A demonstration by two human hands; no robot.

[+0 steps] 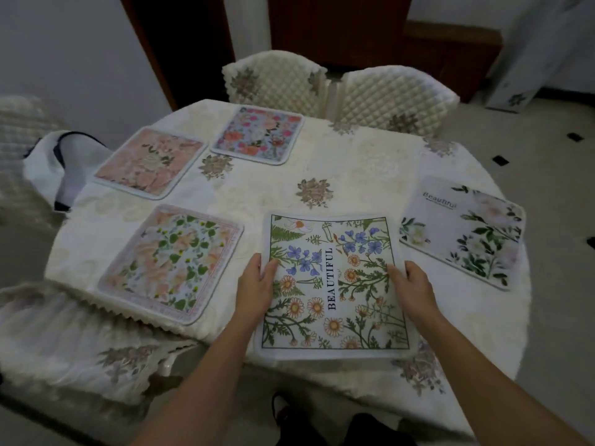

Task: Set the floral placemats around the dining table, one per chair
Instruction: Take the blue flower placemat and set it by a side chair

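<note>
A placemat with blue and orange flowers and the word BEAUTIFUL lies at the near edge of the round table. My left hand grips its left edge and my right hand grips its right edge. Several other floral placemats lie on the cloth: a peach and green one at the near left, a pink one at the far left, a blue and red one at the back, and a white one with green leaves at the right.
Two quilted cream chairs stand at the table's far side. Another covered chair sits at the near left, and one at the far left. A white bag with dark straps rests at the left edge.
</note>
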